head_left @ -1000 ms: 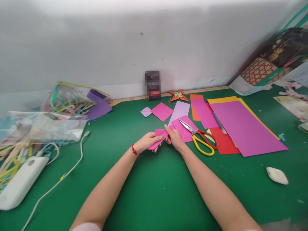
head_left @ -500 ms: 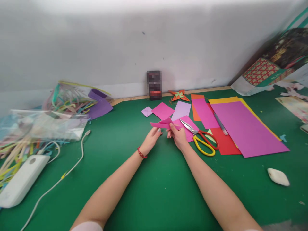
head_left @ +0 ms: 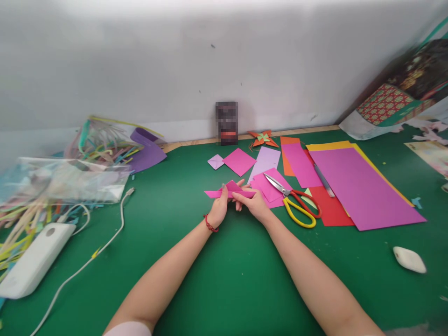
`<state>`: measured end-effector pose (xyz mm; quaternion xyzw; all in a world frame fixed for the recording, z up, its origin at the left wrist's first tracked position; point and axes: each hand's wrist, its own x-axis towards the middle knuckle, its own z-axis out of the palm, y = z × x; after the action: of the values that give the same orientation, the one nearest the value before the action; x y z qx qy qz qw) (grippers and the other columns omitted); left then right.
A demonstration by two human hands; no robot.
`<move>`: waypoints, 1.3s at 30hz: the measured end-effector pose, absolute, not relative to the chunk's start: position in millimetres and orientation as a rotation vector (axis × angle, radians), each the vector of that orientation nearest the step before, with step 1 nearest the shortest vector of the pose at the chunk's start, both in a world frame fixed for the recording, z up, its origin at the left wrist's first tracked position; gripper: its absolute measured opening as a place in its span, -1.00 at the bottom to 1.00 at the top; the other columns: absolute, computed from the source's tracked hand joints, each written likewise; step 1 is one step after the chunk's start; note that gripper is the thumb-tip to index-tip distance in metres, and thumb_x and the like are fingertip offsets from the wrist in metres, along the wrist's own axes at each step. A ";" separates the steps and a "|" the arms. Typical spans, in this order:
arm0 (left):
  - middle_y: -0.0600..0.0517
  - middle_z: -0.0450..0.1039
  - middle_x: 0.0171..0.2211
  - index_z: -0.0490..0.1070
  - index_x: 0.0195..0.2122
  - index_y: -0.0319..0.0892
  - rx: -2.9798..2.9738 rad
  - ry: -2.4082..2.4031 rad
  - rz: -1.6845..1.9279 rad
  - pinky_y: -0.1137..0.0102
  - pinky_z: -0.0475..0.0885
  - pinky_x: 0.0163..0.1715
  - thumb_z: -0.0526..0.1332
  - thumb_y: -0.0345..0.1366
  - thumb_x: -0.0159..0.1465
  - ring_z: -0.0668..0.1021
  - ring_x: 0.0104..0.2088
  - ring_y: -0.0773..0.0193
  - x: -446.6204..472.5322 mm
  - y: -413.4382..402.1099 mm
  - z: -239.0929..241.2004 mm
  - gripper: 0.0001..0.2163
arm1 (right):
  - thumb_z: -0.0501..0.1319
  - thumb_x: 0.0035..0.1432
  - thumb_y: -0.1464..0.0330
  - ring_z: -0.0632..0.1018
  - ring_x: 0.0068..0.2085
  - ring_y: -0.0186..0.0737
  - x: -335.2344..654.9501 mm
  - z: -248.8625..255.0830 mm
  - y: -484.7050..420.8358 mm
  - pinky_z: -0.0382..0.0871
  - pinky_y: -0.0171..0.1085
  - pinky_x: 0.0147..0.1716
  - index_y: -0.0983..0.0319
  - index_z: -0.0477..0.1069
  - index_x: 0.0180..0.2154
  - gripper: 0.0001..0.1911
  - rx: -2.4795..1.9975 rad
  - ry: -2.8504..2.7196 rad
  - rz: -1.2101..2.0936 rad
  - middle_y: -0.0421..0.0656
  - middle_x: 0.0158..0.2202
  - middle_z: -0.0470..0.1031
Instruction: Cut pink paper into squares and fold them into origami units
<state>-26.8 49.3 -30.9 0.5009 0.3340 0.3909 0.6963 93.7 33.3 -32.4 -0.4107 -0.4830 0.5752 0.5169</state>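
You hold the pink folded paper (head_left: 231, 190) just left of the scissors (head_left: 296, 205), with both hands closed on it. Your left hand (head_left: 219, 212) grips it from below near the middle, and your right hand (head_left: 255, 205) pinches the end nearer the scissors. A second ago it hung slanted from your fingers. Now it lies flat and long, its point reaching away from the scissors, which suggests the fold has been pressed narrower. Both hands have drawn slightly toward you over the green surface (head_left: 224, 280). Right of the scissors lie coloured sheets (head_left: 364, 186). Beyond the scissors, at the wall, stands a blurred dark box (head_left: 227, 122). No writing is readable anywhere.
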 end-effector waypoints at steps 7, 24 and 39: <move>-0.12 0.54 -0.33 0.49 -0.32 -0.28 1.058 0.939 1.028 0.25 0.37 -0.09 -0.06 0.22 0.09 0.52 -0.14 0.08 -30.5 61.1 -32.4 -0.38 | 0.28 -0.08 0.16 0.36 -0.71 -0.38 95.6 -34.5 35.7 0.26 -0.35 -0.65 0.25 0.41 -0.62 -0.70 -1.043 -1.016 1.391 -0.28 -0.76 0.36; -0.11 0.55 -0.39 0.50 -0.40 -0.26 1.127 1.043 1.118 0.25 0.37 -0.07 -0.08 0.19 0.12 0.54 -0.19 0.10 -35.2 65.1 -39.4 -0.40 | 0.29 -0.10 0.15 0.37 -0.70 -0.38 96.3 -31.7 36.5 0.28 -0.36 -0.64 0.26 0.41 -0.60 -0.70 -1.025 -0.989 1.442 -0.27 -0.76 0.37; -0.06 0.54 -0.46 0.51 -0.36 -0.29 1.252 1.092 1.020 0.31 0.45 -0.37 0.11 0.00 0.12 0.56 -0.40 0.16 -32.7 60.1 -24.4 -0.59 | 0.26 -0.06 0.16 0.37 -0.73 -0.37 95.2 -43.7 40.3 0.26 -0.37 -0.71 0.28 0.41 -0.65 -0.67 -1.007 -0.857 1.406 -0.24 -0.77 0.36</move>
<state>-32.7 60.1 -24.4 0.5316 0.4635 0.4330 0.5613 95.2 40.3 -43.7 -0.4288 -0.3651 0.5987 0.5695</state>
